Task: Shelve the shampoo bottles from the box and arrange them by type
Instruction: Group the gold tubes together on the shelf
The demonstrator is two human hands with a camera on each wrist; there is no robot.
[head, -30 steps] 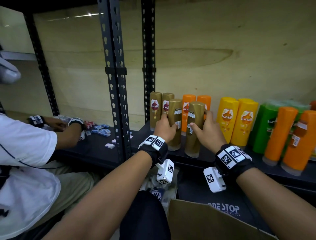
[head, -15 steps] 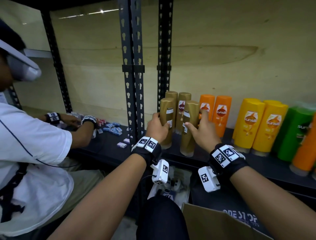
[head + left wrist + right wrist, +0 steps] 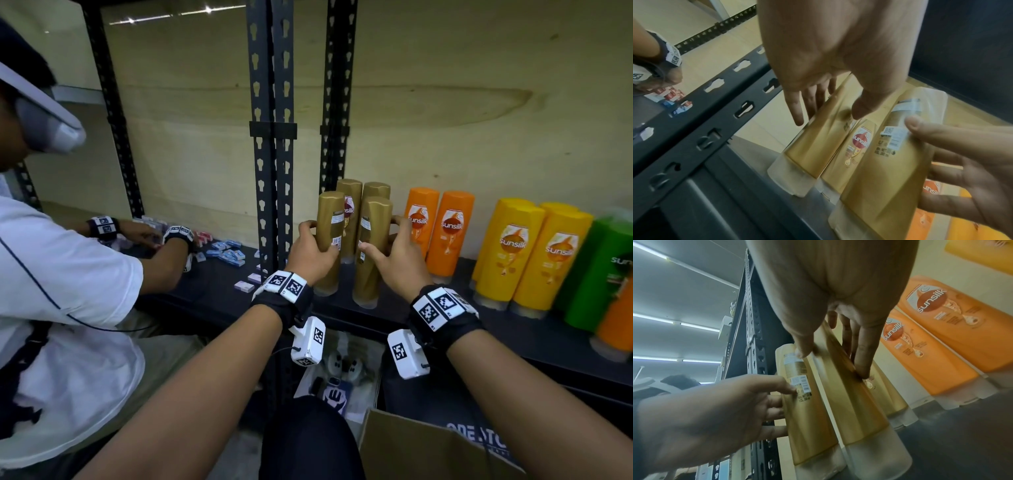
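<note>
Two gold shampoo bottles stand at the front of the black shelf, backs facing me, with two more gold bottles right behind them. My left hand grips the left front bottle, thumb on its back label and fingers round the far side; in the left wrist view the left hand lies along this bottle. My right hand grips the right front bottle. In the right wrist view the right hand straddles that bottle between thumb and fingers.
To the right stand two orange bottles, yellow bottles, a green one and another orange one. A black upright borders the gold group on the left. A cardboard box sits below. Another person handles small packets.
Both hands have shifted the two front gold bottles left, so that they now stand squarely before the rear pair and more upright. Both grips are unchanged.
</note>
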